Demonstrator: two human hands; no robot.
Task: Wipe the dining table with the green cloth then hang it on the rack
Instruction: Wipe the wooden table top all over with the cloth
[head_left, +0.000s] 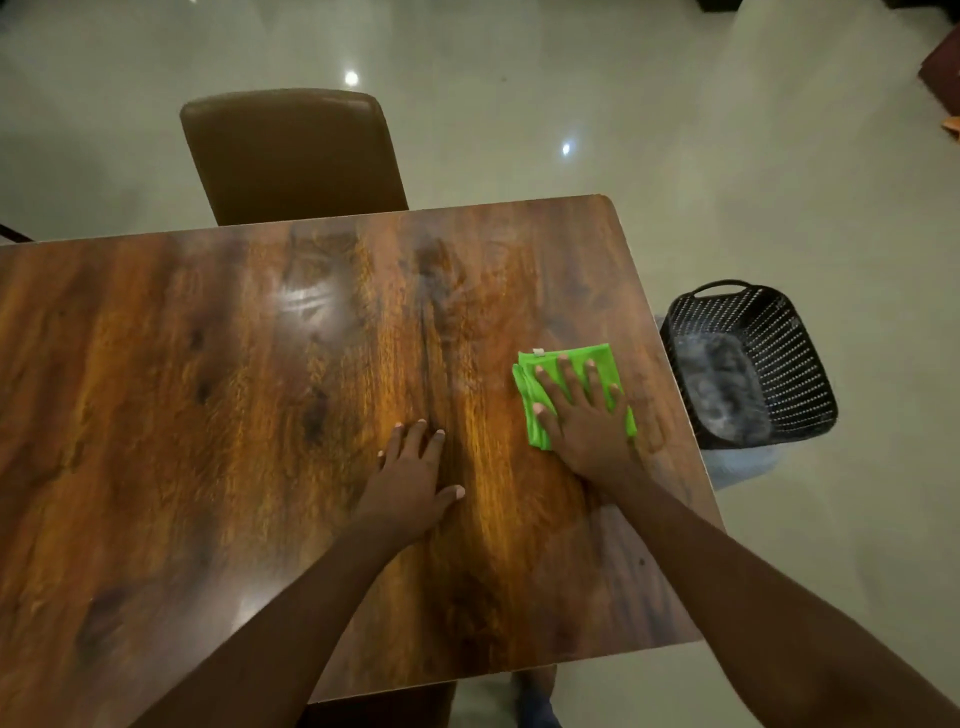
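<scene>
A folded bright green cloth (592, 359) lies flat on the glossy brown wooden dining table (208, 415), near the table's right edge. My right hand (582, 415) presses flat on top of the cloth with its fingers spread, covering most of it. My left hand (415, 478) rests palm down on the bare wood to the left of the cloth, fingers apart, holding nothing. No rack is in view.
A brown padded chair (291, 156) stands at the table's far side. A black perforated plastic basket (753, 364) with grey fabric inside sits on the pale glossy floor just past the table's right edge. Another chair back (384, 701) shows below the near edge.
</scene>
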